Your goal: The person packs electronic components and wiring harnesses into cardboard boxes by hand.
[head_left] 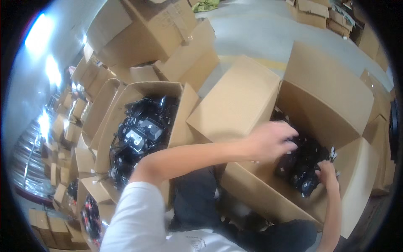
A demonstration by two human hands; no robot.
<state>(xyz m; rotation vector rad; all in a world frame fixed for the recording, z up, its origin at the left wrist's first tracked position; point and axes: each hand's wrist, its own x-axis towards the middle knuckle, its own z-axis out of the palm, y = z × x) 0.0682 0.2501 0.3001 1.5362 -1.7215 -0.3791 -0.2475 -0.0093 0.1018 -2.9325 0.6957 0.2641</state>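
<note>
Over the box [315, 107], the left hand [272, 140] and right hand [328, 172] curl fingers toward black parts [307, 161], likely boxed to stay together; whether they grip, I cannot tell.

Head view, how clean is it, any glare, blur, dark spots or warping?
In the head view, the left hand looks blurred; in the head view, white glare burns out the upper left; in the head view, dark items in the right-hand box lose detail; in the head view, the corners go black around a curved rim.
</note>
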